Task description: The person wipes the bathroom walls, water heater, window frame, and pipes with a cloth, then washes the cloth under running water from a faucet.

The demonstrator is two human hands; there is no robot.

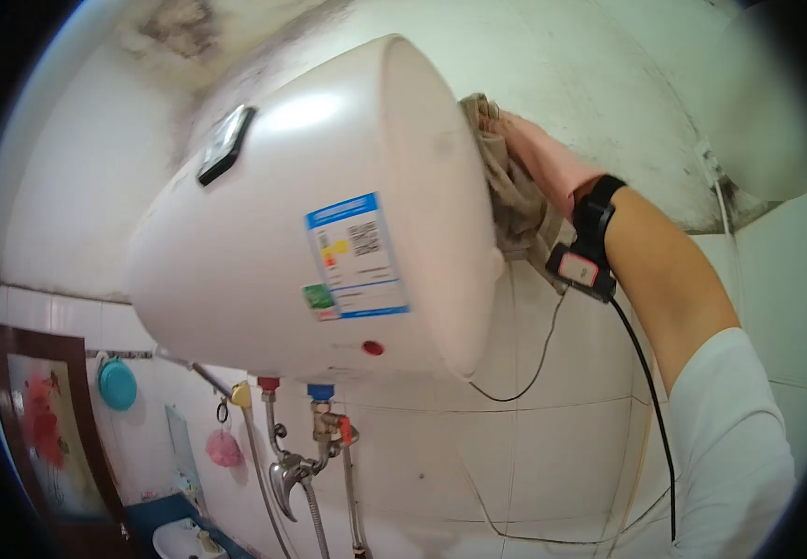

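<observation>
So, the fingers (pixel 491 113) of my right hand (pixel 535 151) are curled round the top of a gray-brown cloth (pixel 513 194), holding it in a bunch. The tips are partly lost in the folds, so can't tell how hard I squeeze. My left hand isn't in view, so no idea what it's up to.

The cloth hangs b/w my wrist and the round end of the big white water heater (pixel 236 252), up high. It looks like it touches that end, but can't be 100% sure.

My guess on the step: I'm mid-wipe, prob. on the end of the heater or the bit near the wall. Next move calls for a firm grip, the cloth pressed flat, and a slow rub round the curve, w/ no tug on wires.

On my wrist there's a black strap (pixel 598 211) w/ a small box (pixel 582 268), and a black cord (pixel 650 387) runs down from it. A thin wire (pixel 538 374) loops below the heater.

Further out, the heater's front has a blue-and-white label (pixel 361 256) and a dark display (pixel 227 145). Under it: metal pipes, a red handle (pixel 345 430) and a shiny tap (pixel 284 477). Way down left there's a sink (pixel 165 538), a blue bowl (pixel 117 384) on the wall, and a door (pixel 77 373).
</observation>
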